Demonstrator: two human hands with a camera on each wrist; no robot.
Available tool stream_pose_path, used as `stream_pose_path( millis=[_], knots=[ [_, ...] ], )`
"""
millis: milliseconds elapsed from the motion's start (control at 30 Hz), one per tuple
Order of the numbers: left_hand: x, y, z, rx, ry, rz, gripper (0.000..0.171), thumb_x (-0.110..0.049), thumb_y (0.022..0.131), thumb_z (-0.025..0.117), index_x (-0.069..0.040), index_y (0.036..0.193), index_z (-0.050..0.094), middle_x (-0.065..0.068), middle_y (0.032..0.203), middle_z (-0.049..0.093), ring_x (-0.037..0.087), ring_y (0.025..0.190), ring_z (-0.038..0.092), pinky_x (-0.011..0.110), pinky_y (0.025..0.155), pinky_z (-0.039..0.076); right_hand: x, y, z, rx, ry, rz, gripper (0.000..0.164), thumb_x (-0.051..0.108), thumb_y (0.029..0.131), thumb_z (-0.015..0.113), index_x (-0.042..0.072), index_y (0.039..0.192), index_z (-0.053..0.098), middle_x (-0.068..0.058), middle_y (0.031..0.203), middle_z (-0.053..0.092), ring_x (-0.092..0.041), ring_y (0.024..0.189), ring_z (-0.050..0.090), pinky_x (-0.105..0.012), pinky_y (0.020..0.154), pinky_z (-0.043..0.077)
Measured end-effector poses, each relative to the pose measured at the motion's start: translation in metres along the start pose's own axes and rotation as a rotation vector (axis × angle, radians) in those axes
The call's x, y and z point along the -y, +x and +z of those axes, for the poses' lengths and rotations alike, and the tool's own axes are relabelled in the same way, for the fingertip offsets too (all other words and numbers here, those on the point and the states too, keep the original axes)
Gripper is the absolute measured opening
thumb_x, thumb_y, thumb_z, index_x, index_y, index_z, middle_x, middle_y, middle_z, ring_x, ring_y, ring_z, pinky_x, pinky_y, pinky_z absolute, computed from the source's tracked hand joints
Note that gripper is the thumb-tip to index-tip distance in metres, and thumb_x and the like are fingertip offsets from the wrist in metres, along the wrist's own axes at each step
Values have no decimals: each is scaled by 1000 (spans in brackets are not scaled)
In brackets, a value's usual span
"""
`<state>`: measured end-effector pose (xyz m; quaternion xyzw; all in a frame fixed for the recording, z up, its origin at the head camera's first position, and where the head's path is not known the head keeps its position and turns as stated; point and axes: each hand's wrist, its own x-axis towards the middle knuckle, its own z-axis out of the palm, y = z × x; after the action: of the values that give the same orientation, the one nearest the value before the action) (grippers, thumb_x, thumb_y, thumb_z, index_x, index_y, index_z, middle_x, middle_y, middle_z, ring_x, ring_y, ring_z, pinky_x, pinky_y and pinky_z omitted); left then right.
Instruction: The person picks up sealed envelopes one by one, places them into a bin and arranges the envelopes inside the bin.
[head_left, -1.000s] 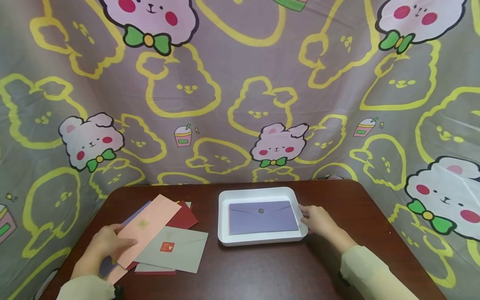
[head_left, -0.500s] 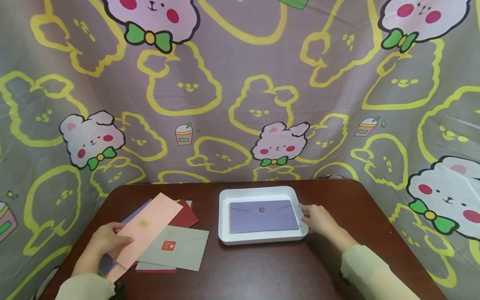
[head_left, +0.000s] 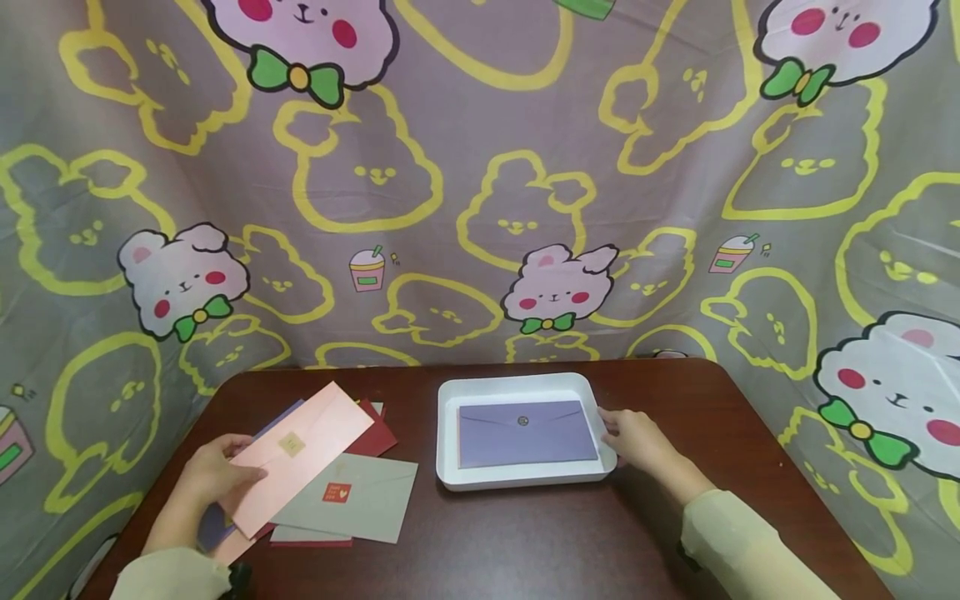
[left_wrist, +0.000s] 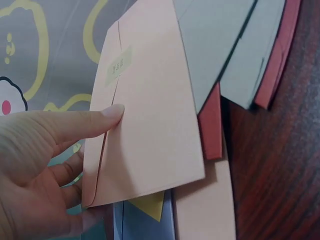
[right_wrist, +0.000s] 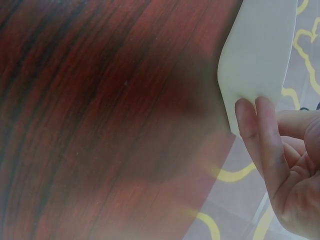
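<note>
My left hand (head_left: 208,473) pinches a pink envelope (head_left: 318,446), thumb on its front and the other fingers behind. In the left wrist view this pink envelope (left_wrist: 155,135) is tilted above the other envelopes, its gold sticker near the flap. Beneath it lie a grey envelope (head_left: 371,510) with a red heart sticker, a red one (head_left: 381,435) and a partly hidden purple one. At the table's middle, a white tray (head_left: 517,482) carries a purple envelope (head_left: 495,446). My right hand (head_left: 641,442) holds the tray's right rim; its fingertips (right_wrist: 246,112) touch the outer wall.
The brown table (head_left: 510,550) has a patterned cloth (head_left: 420,183) hanging behind it and along both sides. Envelopes overlap in a loose pile on the left. A pink edge shows under the purple envelope in the tray.
The pink envelope in my left hand has risen slightly and shifted right, its front turned more toward the head view. My right hand and the tray have stayed put.
</note>
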<state>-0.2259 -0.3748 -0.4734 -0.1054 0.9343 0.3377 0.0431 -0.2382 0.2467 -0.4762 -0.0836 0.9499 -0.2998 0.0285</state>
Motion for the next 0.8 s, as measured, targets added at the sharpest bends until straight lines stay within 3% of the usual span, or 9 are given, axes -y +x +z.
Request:
stream_pose_path(
  millis=[200,300,467,800],
  knots=[
    [-1,0,0,-33,-41,16,67,-13,80,87,16,130,53,42,125,54,53,108,56,58,89,50,-1,0,0,-1,3,0,48,-5,93,68,-16,137,53,-36,117,65,-16,56,65,-28,47,53],
    [-1,0,0,-53,-85,17,63,-9,81,86,16,130,55,39,123,58,49,107,58,44,81,54,-1,0,0,-1,5,0,48,-5,93,68,-16,137,53,-37,117,65,-16,54,65,-28,47,53],
    [1,0,-2,-69,-203,1,59,-2,85,81,14,135,53,34,123,61,42,108,59,22,66,51,-1,1,0,0,3,5,48,-5,93,67,-16,137,53,-36,117,65,-15,51,63,-28,47,53],
    [7,2,-8,-7,-325,-74,63,-6,92,74,10,146,45,34,138,54,26,105,64,23,70,52,0,1,0,6,7,12,48,-5,93,67,-16,138,53,-36,117,65,-16,55,64,-29,48,53]
  ],
)
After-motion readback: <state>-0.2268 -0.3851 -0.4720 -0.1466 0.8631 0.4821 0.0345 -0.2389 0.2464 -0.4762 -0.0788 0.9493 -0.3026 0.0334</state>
